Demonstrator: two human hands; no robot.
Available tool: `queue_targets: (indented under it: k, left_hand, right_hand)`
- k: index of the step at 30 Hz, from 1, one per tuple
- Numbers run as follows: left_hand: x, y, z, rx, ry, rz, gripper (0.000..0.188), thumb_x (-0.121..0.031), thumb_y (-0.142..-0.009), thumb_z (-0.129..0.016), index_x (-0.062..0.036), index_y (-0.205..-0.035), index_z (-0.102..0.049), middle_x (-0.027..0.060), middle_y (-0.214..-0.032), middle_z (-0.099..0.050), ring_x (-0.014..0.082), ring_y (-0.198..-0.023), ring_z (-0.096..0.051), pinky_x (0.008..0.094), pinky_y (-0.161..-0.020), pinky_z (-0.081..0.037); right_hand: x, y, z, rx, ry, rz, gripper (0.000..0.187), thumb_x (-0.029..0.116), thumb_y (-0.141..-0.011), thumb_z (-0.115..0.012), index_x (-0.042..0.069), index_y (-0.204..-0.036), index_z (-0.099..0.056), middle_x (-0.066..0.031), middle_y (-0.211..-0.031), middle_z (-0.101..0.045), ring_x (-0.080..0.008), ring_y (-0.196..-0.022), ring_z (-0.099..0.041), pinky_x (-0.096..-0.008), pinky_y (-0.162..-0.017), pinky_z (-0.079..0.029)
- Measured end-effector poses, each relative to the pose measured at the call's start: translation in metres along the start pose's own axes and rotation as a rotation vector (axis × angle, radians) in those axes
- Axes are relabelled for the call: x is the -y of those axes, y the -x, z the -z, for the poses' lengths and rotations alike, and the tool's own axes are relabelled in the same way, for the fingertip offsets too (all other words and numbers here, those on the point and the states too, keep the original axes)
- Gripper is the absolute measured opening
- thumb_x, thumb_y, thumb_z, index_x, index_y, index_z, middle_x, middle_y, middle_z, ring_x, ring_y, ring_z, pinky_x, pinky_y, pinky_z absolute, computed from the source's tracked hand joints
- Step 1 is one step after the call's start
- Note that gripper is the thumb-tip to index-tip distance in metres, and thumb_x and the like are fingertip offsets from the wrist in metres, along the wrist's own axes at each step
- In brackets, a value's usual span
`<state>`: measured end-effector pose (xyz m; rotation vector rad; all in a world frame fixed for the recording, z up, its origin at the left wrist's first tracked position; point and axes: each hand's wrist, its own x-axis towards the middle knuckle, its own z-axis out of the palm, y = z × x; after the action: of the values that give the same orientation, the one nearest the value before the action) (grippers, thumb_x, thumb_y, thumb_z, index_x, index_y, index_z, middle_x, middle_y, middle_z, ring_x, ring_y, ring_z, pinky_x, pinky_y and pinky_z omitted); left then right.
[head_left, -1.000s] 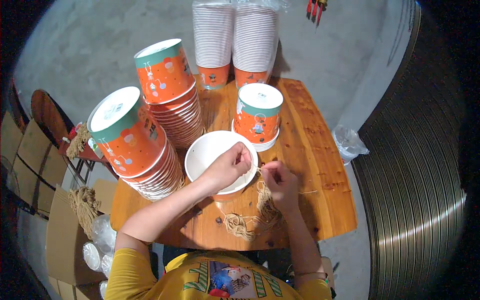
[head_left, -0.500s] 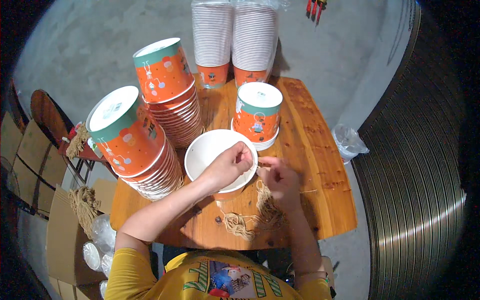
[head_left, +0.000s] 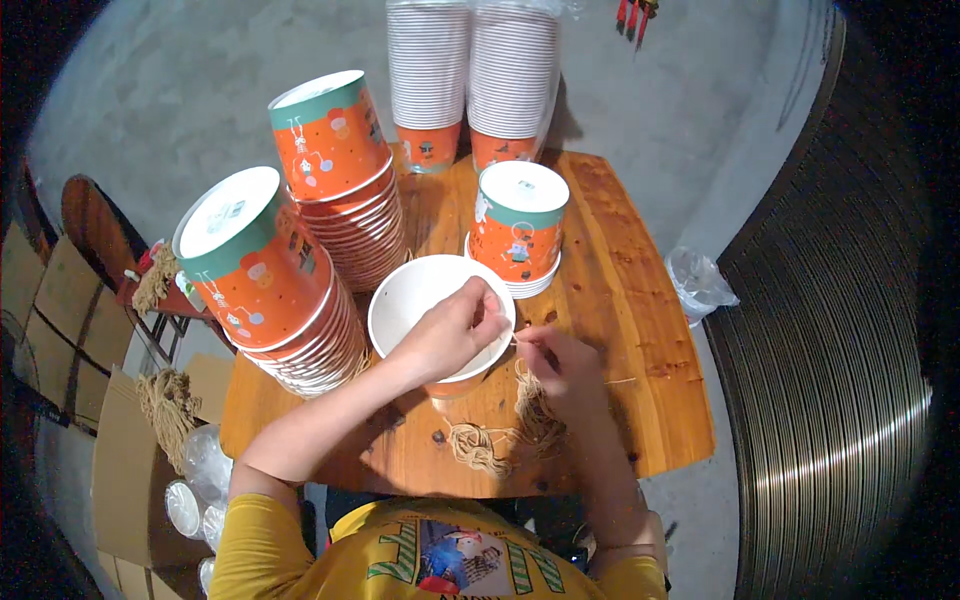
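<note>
Upright before me on the wooden table stands a white-lined paper bucket (head_left: 405, 300), its mouth facing up. My left hand (head_left: 450, 335) reaches across the mouth to the right side of the rim, thumb and finger pinched on a thin tan string. Just outside that rim, my right hand (head_left: 562, 362) is closed in a pinch on the same string (head_left: 515, 338); a short piece shows between the hands. Below lie looped hanks of tan string (head_left: 480, 448), partly under my right forearm. My fingers hide how the string meets the rim.
Two tall stacks of upside-down orange paper buckets (head_left: 250, 270) stand at left. A shorter stack (head_left: 520, 225) sits behind the bucket, and plastic-wrapped stacks (head_left: 428, 75) at the back. More string (head_left: 168, 415) hangs over a cardboard box (head_left: 130, 480). A plastic-lined bin (head_left: 697, 283) stands at right.
My right hand's extended finger has curled in and the hand has dropped slightly from the rim. My left hand stays pinched almost in place; the view has shifted a little.
</note>
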<state>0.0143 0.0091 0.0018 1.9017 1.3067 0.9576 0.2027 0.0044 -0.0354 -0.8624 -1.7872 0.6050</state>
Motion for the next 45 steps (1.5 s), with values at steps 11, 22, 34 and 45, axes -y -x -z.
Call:
queue_targets:
  k: [11, 22, 34, 45]
  left_hand:
    - [-0.018, 0.051, 0.027, 0.109, -0.431, -0.186, 0.015, -0.014, -0.081, -0.06, -0.0059, -0.093, -0.057, 0.0128, -0.084, -0.06, 0.0337, -0.081, -0.06, 0.0417, -0.072, -0.047]
    - [-0.005, 0.048, 0.023, -0.084, -0.331, -0.159, 0.012, -0.012, -0.085, -0.057, -0.0025, -0.092, -0.058, 0.0125, -0.085, -0.063, 0.0295, -0.082, -0.059, 0.0371, -0.077, -0.045]
    - [0.001, 0.021, -0.001, -0.251, -0.234, -0.084, 0.018, -0.015, -0.083, -0.058, 0.0016, -0.078, -0.058, 0.0175, -0.067, -0.063, 0.0331, -0.06, -0.061, 0.0402, -0.061, -0.048]
    - [0.0, 0.044, 0.008, -0.108, -0.168, -0.197, 0.017, -0.008, -0.077, -0.062, -0.0053, -0.09, -0.053, 0.0093, -0.085, -0.053, 0.0268, -0.088, -0.052, 0.0392, -0.089, -0.037]
  right_hand:
    - [-0.002, -0.037, 0.033, 0.129, 0.214, 0.21, 0.006, 0.008, -0.082, -0.064, 0.005, -0.087, -0.065, -0.0095, -0.075, -0.058, -0.0257, -0.073, -0.057, -0.0344, -0.066, -0.046]
    - [0.007, -0.045, -0.019, 0.153, 0.233, 0.187, 0.009, 0.009, -0.083, -0.06, 0.006, -0.09, -0.065, -0.0095, -0.082, -0.064, -0.0232, -0.076, -0.063, -0.0333, -0.069, -0.05]
    - [0.007, -0.044, -0.026, -0.05, 0.275, 0.287, 0.006, 0.007, -0.083, -0.059, 0.005, -0.087, -0.062, -0.01, -0.079, -0.063, -0.0262, -0.072, -0.06, -0.0344, -0.064, -0.047]
    - [-0.003, -0.068, -0.024, -0.015, 0.312, 0.164, 0.012, 0.012, -0.087, -0.055, 0.003, -0.09, -0.061, -0.0151, -0.081, -0.063, -0.0322, -0.074, -0.062, -0.0387, -0.065, -0.049]
